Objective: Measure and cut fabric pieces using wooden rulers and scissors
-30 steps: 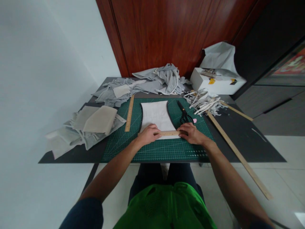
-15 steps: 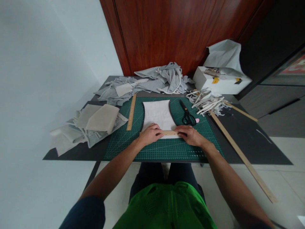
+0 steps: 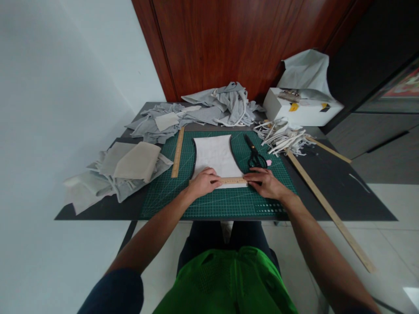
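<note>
Bright green top with a mesh-like texture, dark navy sleeves up around the elbows, bare forearms, dark trousers.

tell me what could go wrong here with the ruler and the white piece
The short ruler lies across the near edge of the white piece, held only at its ends by the left hand and right hand; uneven pressure could let it pivot and skew the line. The scissors lie close beyond the right hand, so a reach might snag them.
</note>
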Tool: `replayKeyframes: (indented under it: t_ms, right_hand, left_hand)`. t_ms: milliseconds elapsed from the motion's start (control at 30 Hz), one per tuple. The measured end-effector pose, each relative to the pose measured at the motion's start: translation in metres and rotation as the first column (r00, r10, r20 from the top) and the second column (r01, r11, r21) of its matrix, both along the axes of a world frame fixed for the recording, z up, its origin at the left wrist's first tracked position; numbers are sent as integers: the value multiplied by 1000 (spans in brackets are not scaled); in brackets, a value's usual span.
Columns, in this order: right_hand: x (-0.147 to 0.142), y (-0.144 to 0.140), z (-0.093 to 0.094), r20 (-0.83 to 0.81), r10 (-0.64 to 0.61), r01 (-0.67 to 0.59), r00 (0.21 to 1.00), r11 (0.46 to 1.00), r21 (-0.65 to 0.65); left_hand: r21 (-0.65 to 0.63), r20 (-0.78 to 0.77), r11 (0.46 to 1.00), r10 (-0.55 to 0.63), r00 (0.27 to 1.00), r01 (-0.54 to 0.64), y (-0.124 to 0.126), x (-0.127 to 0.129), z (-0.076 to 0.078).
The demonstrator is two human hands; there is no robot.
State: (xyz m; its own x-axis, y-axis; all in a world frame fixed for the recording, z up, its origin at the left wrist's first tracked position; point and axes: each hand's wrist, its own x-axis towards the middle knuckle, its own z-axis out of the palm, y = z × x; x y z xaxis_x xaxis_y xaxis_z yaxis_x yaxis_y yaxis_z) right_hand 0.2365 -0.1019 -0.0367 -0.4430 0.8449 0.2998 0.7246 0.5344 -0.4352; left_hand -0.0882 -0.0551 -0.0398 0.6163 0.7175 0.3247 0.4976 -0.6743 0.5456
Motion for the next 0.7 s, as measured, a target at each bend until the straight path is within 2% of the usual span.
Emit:
replayKeyframes:
  t_ms: [100,200,267,367,533,633,700]
  right_hand:
    - [-19,0,13,22,-3,1,1000,998,58]
    - [-55,3,20,-87,59,-48,994,991,124]
    - [-80,7,17,-172,136,-118,976,987,109]
    - [-103,10,5,-294,134,-111,946,989,94]
    - [-106,11,-11,-321,131,-106,938,990,96]
    - [-105,10,-12,-325,133,-98,936,988,120]
    - [-106,9,-11,-332,124,-86,935,988,127]
  left_hand:
    - [-32,3,999,9,1000,-9,1,1,0]
    - [-56,-13,998,11,1000,-12,-2,2,3]
    - [-62,-26,998,6,1000,-8,-4,3,6]
    - [-67,-23,998,-21,1000,19,-4,3,9]
    - [-203,45,971,-117,992,123,16,-18,16]
    - [-208,31,976,-53,998,59,27,-47,20]
    - [-201,13,978,-59,998,61,27,-68,23]
